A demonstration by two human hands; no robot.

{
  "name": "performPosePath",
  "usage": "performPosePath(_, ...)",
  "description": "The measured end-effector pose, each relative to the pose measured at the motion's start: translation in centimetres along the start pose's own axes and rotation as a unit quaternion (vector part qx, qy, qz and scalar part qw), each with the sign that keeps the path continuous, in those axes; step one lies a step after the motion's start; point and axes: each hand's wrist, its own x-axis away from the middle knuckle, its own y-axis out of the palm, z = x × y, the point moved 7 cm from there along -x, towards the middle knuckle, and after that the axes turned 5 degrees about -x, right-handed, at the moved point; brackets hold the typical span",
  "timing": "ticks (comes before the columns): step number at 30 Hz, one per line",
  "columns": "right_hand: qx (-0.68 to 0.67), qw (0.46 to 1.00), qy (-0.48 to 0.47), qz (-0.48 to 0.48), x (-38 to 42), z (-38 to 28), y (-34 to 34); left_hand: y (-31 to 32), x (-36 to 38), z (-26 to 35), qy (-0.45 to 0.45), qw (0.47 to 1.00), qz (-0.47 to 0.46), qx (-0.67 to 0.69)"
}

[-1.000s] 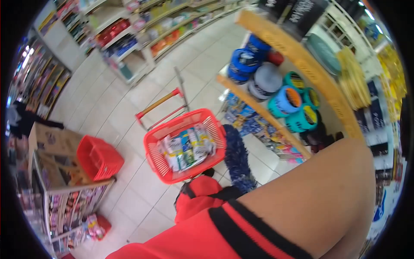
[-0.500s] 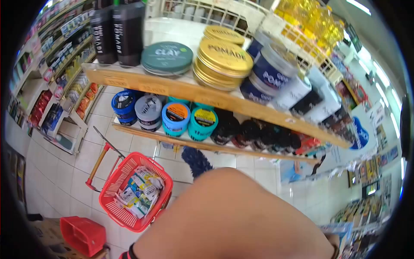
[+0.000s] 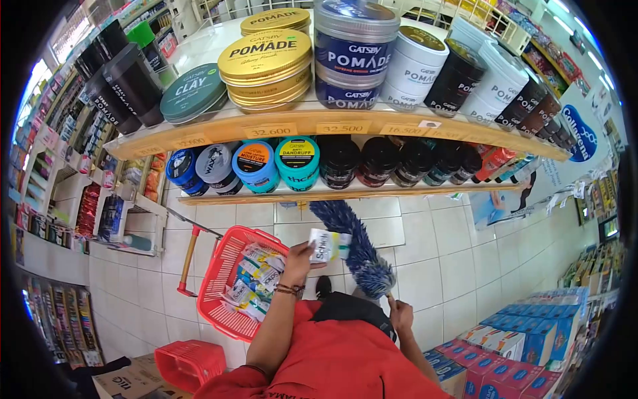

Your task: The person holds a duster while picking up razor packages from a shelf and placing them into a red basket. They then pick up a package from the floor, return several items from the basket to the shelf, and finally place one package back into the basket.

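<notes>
My left hand (image 3: 298, 264) grips a white Schick packet (image 3: 323, 247) in front of my body, just right of the red shopping basket (image 3: 211, 292). More Schick packets (image 3: 252, 300) lie in that basket. My right hand (image 3: 401, 315) is closed around the handle of a fluffy blue duster (image 3: 355, 243), low at my right side. The duster's head points up and left, its far end near the front of the lower shelf (image 3: 286, 197).
Gold pomade tins (image 3: 266, 66) and other hair products line the upper shelf (image 3: 292, 126). Wax jars (image 3: 254, 166) stand on the lower one. A stack of red baskets (image 3: 191, 364) is at lower left, and boxed goods (image 3: 512, 349) stand at lower right.
A bare bent limb that filled the lower middle has gone from there. Both my hands, the held packet and more of the duster now show. The view has shifted and sharpened.
</notes>
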Motion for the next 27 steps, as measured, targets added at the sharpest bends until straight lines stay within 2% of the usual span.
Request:
performPosePath(1, 0.002, 1.0, -0.029, 0.005, -0.1, -0.6, -0.2, -2.2, 0.3, -0.9, -0.024, 0.993, 0.095, 0.062)
performPosePath(4, 0.016, 0.997, -0.079, 0.006, -0.6, -2.4, -0.5, -4.9, 0.2, -2.7, 0.0, 0.982, 0.165, 0.094)
performPosePath(6, 0.026, 0.995, -0.098, 0.022, -0.9, -4.3, -1.0, -7.1, -1.0, -4.8, 0.014, 0.98, 0.18, 0.087)
performPosePath(8, 0.037, 0.991, -0.118, 0.042, -1.6, -5.8, -1.6, -7.6, -0.7, -3.4, 0.036, 0.962, 0.217, 0.161)
performPosePath(9, 0.016, 0.99, -0.125, 0.059, -1.9, -6.3, -1.8, -8.6, -0.4, -3.4, 0.058, 0.958, 0.249, 0.128)
performPosePath(11, -0.019, 0.987, -0.137, 0.08, -2.1, -7.3, -2.2, -10.0, 0.1, -3.1, 0.048, 0.958, 0.266, 0.098)
performPosePath(12, -0.023, 0.987, -0.137, 0.08, -2.1, -7.6, -2.3, -10.8, 0.3, -2.8, 0.038, 0.956, 0.282, 0.067)
performPosePath(14, -0.057, 0.981, -0.184, 0.031, -1.7, -8.7, -1.9, -10.0, 0.7, -1.4, 0.05, 0.947, 0.302, 0.092)
performPosePath(15, -0.072, 0.973, -0.218, 0.014, -1.3, -9.2, -1.4, -9.8, 0.7, -1.3, 0.057, 0.929, 0.323, 0.17)
performPosePath(16, -0.075, 0.974, -0.213, 0.018, -0.9, -9.5, -1.3, -9.7, 0.8, -1.6, 0.062, 0.905, 0.341, 0.248)
performPosePath(17, -0.031, 0.969, -0.243, -0.004, -0.1, -10.6, -0.9, -12.4, -2.9, -5.1, 0.129, 0.929, 0.201, 0.282)
performPosePath(18, 0.013, 0.962, -0.273, -0.026, 0.5, -11.5, -0.5, -13.3, -3.1, -5.7, 0.271, 0.958, 0.077, 0.055)
performPosePath(19, 0.049, 0.963, -0.265, -0.029, 0.6, -11.5, -0.3, -12.1, -2.8, -4.9, 0.213, 0.942, 0.071, 0.249)
performPosePath(20, 0.047, 0.964, -0.262, -0.025, 0.5, -10.8, -0.2, -10.2, -2.2, -3.8, 0.145, 0.888, 0.062, 0.432)
performPosePath(21, 0.029, 0.966, -0.254, -0.032, 0.3, -9.6, 0.0, -9.7, -1.6, -3.7, 0.144, 0.889, 0.058, 0.432)
performPosePath(23, 0.009, 0.967, -0.251, -0.029, -0.1, -8.4, 0.4, -9.6, -0.9, -2.5, 0.227, 0.943, 0.111, 0.215)
performPosePath(24, 0.02, 0.974, -0.222, -0.034, -0.1, -7.3, 0.6, -9.3, -1.6, -2.5, 0.229, 0.943, 0.106, 0.217)
performPosePath(25, 0.03, 0.981, -0.188, -0.041, 0.1, -6.1, 0.8, -10.3, -2.5, -4.7, 0.142, 0.917, 0.181, 0.324)
performPosePath(26, 0.03, 0.982, -0.185, -0.037, 0.3, -5.1, 1.1, -10.2, -2.3, -5.8, 0.051, 0.869, 0.252, 0.422)
performPosePath(27, 0.02, 0.989, -0.141, -0.043, 0.1, -3.9, 1.5, -9.0, -1.8, -4.5, 0.07, 0.891, 0.151, 0.422)
